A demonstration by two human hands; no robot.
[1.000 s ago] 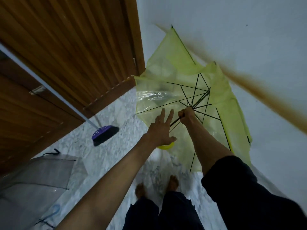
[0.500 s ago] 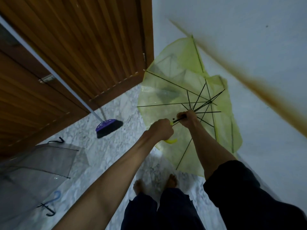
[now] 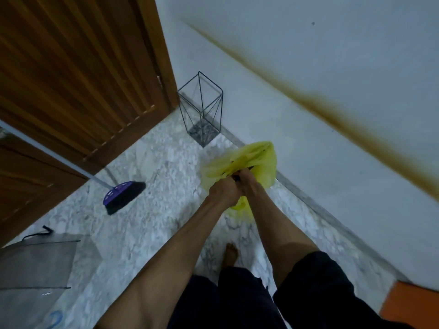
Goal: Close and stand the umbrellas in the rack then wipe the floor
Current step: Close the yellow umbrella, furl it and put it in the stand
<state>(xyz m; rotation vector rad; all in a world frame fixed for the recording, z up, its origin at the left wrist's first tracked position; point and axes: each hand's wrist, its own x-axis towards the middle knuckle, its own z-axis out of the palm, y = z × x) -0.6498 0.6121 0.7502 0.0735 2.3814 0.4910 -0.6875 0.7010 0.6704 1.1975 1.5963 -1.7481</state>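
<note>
**Yellow umbrella folds down, rack comes into view**

Since the earlier frames the yellow umbrella [image 3: 257, 160] goes from ribs spread wide to a loose, collapsed bunch. The view also swings to show the wire rack [image 3: 202, 108] behind it.

Both hands meet on the umbrella, held above the floor [image 3: 164, 167] near its right edge, by the wall. The left hand [image 3: 224, 189] has its fingers curled round the shaft just above the yellow handle. The right hand [image 3: 245, 180] touches the left, its fingers curled in where the canopy gathers. Blur hides whether the runner has latched.

The rack stands at the far corner of the floor, between the door [image 3: 71, 67] and the wall, with no umbrella in it yet. A clear umbrella [image 3: 35, 262] lies open at the floor's near-left edge. A broom [image 3: 123, 194] rests its head on the floor toward the left edge.

Closing the first umbrella looks like the step in hand, so the task is early. Next, the folds likely need gathering. Then the umbrella goes to the far corner and down through the rack's narrow top. The wire frame looks light, so a clumsy entry could tip it.
</note>
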